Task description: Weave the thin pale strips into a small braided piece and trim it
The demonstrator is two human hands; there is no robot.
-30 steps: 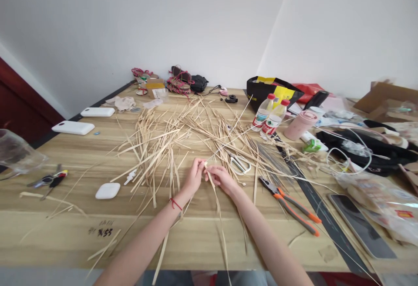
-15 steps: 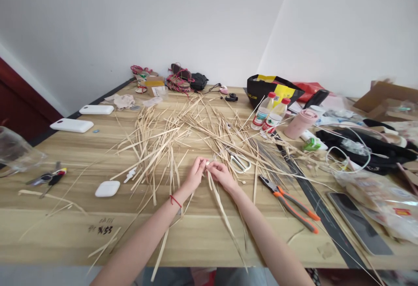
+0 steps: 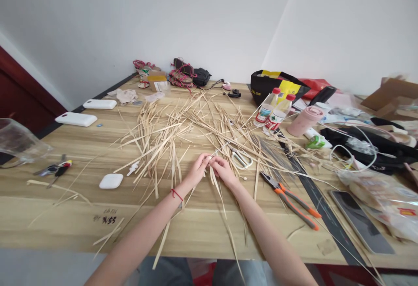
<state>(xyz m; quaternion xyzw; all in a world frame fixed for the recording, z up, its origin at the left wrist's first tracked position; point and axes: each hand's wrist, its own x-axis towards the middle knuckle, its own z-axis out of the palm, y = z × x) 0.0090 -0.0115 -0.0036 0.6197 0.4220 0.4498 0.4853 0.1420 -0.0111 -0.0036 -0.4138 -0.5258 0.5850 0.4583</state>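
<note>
My left hand [image 3: 198, 168] and my right hand [image 3: 222, 170] meet above the front middle of the table, fingertips pinched close together. Between them is a pale flat plant strip [image 3: 225, 216], whose long end hangs down past the table's front edge. What the fingertips do at the join is too small to make out. Just beyond my hands spreads a loose pile of dry strips [image 3: 160, 133]. Scissors with white handles [image 3: 242, 159] lie partly under strips beside my right hand. Orange-handled pliers [image 3: 290, 200] rest farther right.
On the left lie a white earbud case [image 3: 111, 181], keys [image 3: 55, 168] and two white power banks [image 3: 76, 119]. To the right stand two water bottles [image 3: 276, 118] and a pink cup [image 3: 305, 121], with a phone [image 3: 361, 220] nearer me. A black-yellow bag [image 3: 277, 88] sits behind.
The view has shifted slightly, so the table appears a little higher and to the right. My hands stay together, and the hanging strip lies differently, its end now lower.
</note>
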